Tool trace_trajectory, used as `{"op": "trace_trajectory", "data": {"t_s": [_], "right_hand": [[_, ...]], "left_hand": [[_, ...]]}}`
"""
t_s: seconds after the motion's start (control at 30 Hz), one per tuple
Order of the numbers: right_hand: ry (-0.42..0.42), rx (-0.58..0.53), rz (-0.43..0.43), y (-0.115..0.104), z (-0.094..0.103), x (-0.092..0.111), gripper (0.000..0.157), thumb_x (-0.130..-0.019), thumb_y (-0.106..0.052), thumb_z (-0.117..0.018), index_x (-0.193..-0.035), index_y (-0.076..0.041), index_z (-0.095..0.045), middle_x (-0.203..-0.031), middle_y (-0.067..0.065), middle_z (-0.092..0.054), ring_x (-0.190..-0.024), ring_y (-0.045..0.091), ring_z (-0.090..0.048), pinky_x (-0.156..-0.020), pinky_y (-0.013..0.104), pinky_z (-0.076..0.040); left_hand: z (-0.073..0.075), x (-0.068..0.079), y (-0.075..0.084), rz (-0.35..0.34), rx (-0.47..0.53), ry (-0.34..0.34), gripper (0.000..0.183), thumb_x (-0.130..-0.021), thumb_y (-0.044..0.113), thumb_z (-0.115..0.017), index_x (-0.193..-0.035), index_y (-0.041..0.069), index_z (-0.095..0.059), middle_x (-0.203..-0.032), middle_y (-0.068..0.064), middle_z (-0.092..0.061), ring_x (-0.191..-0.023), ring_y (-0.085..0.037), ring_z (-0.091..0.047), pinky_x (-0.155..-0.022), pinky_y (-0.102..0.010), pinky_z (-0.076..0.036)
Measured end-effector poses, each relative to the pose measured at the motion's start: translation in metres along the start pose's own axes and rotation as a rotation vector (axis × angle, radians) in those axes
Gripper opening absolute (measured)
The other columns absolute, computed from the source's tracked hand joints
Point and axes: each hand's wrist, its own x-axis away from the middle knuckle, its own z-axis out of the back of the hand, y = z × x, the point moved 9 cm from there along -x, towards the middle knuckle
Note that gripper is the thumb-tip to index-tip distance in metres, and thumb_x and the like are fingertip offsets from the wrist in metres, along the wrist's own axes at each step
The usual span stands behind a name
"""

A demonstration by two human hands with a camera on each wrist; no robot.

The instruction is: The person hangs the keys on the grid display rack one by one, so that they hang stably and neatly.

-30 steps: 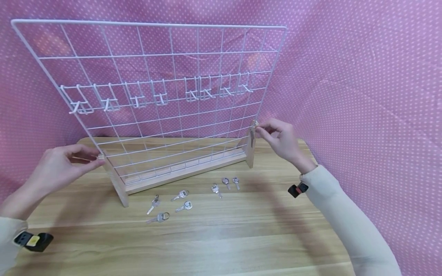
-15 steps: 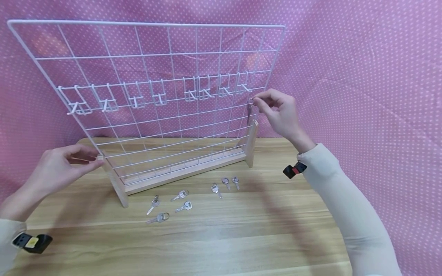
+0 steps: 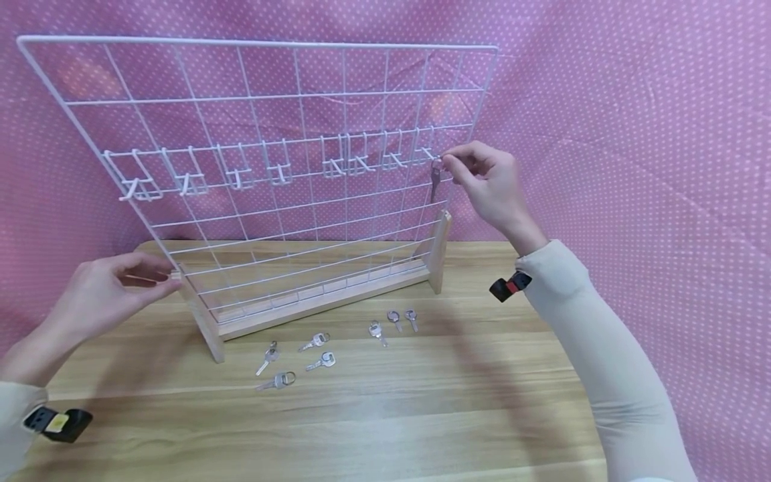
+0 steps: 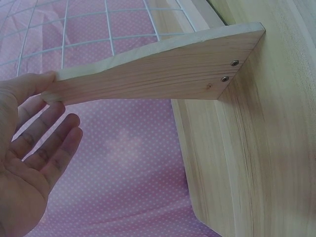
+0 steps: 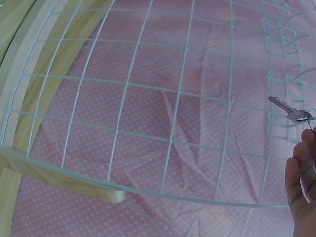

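Note:
A white wire grid rack stands in a wooden base, with a row of white hooks across it. My left hand pinches the upper tip of the left wooden side support between thumb and forefinger; its other fingers are spread below. At the right end of the row, my right hand pinches the ring of a silver key, right at the tip of the rightmost hook. The key hangs downward in the head view. The ring is largely hidden behind the fingertips.
Several silver keys with rings lie on the wooden table before the base, one group at left, including a key, and another at right, including a key. Pink dotted cloth surrounds the table at back and sides.
My right hand has risen from beside the right wooden support to the rightmost hook, carrying the key up with it. My left hand has stayed on the left support.

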Motion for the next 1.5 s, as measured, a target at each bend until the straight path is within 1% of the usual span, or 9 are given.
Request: {"op": "trace_trajectory", "data": {"t_s": [0.17,0.47,0.57,0.73,0.8,0.9,1.27,1.37,1.5], "right_hand": [[-0.01,-0.007,-0.048,0.009,-0.007,-0.002,0.015,-0.102,-0.007,-0.069,-0.107,0.006,-0.075,-0.086,-0.013,-0.072,-0.074,0.004,-0.066,-0.074,0.015,-0.059],[0.007,-0.022,-0.022,0.014,-0.016,-0.009,0.017,-0.102,-0.01,-0.069,-0.106,0.006,-0.075,-0.095,0.021,-0.078,-0.07,0.002,-0.064,-0.067,0.014,-0.054],[0.014,-0.062,-0.017,0.016,-0.015,-0.007,0.015,-0.101,-0.008,-0.07,-0.107,0.005,-0.075,-0.091,0.011,-0.079,-0.07,0.004,-0.063,-0.065,0.016,-0.052],[0.025,-0.064,-0.001,0.016,-0.006,0.011,0.014,-0.099,-0.004,-0.071,-0.109,0.005,-0.075,-0.091,-0.019,-0.074,-0.071,0.001,-0.062,-0.068,0.016,-0.053],[0.006,-0.038,-0.007,0.017,-0.005,0.022,0.014,-0.098,-0.004,-0.072,-0.11,0.004,-0.075,-0.095,-0.011,-0.077,-0.073,0.0,-0.062,-0.07,0.015,-0.055],[-0.042,0.011,-0.029,0.023,-0.006,0.039,0.014,-0.097,-0.005,-0.074,-0.11,0.001,-0.076,-0.097,0.01,-0.078,-0.075,0.0,-0.063,-0.074,0.014,-0.056],[-0.204,0.079,-0.028,0.057,-0.035,0.099,0.014,-0.093,-0.004,-0.078,-0.107,-0.001,-0.078,-0.095,0.014,-0.079,-0.079,0.006,-0.065,-0.073,0.018,-0.057],[-0.273,0.087,-0.042,0.068,-0.047,0.116,0.015,-0.093,-0.006,-0.078,-0.108,-0.002,-0.078,-0.092,0.011,-0.078,-0.079,0.011,-0.065,-0.073,0.023,-0.059],[-0.361,0.11,-0.083,0.087,-0.064,0.136,0.017,-0.094,-0.008,-0.079,-0.11,-0.004,-0.078,-0.09,0.008,-0.078,-0.075,0.013,-0.067,-0.071,0.026,-0.06]], "left_hand": [[-0.001,-0.001,0.0,0.0,-0.008,-0.002,0.025,-0.083,0.018,-0.091,-0.102,0.008,-0.078,-0.09,-0.016,-0.08,-0.071,0.026,-0.057,-0.062,-0.002,-0.048],[-0.001,0.0,-0.001,0.012,-0.021,-0.014,0.027,-0.084,0.021,-0.09,-0.103,0.007,-0.078,-0.097,-0.023,-0.079,-0.072,0.025,-0.056,-0.062,-0.002,-0.048],[-0.002,0.001,-0.002,0.025,-0.019,-0.022,0.028,-0.085,0.022,-0.09,-0.104,0.007,-0.078,-0.097,-0.023,-0.079,-0.072,0.023,-0.057,-0.062,-0.002,-0.048],[-0.003,0.002,-0.004,0.047,-0.006,-0.022,0.028,-0.085,0.025,-0.091,-0.104,0.008,-0.079,-0.083,0.026,-0.075,-0.071,0.022,-0.059,-0.061,-0.004,-0.049],[-0.002,0.002,-0.004,0.047,0.001,-0.018,0.028,-0.085,0.024,-0.091,-0.104,0.008,-0.079,-0.082,0.042,-0.063,-0.071,0.023,-0.059,-0.061,-0.003,-0.049],[-0.002,0.002,-0.005,0.049,0.01,-0.014,0.028,-0.085,0.024,-0.091,-0.104,0.008,-0.079,-0.082,0.045,-0.06,-0.07,0.024,-0.059,-0.061,-0.003,-0.049],[-0.002,0.002,-0.005,0.046,-0.005,-0.016,0.029,-0.085,0.025,-0.091,-0.106,0.009,-0.079,-0.083,0.044,-0.061,-0.071,0.024,-0.058,-0.061,-0.003,-0.049],[-0.001,0.002,-0.005,0.045,-0.013,-0.014,0.029,-0.085,0.026,-0.091,-0.105,0.01,-0.079,-0.083,0.031,-0.072,-0.071,0.023,-0.058,-0.061,-0.003,-0.048],[-0.001,0.002,-0.004,0.047,-0.025,-0.016,0.03,-0.085,0.027,-0.091,-0.106,0.01,-0.079,-0.09,-0.003,-0.082,-0.072,0.022,-0.058,-0.061,-0.003,-0.048]]}}
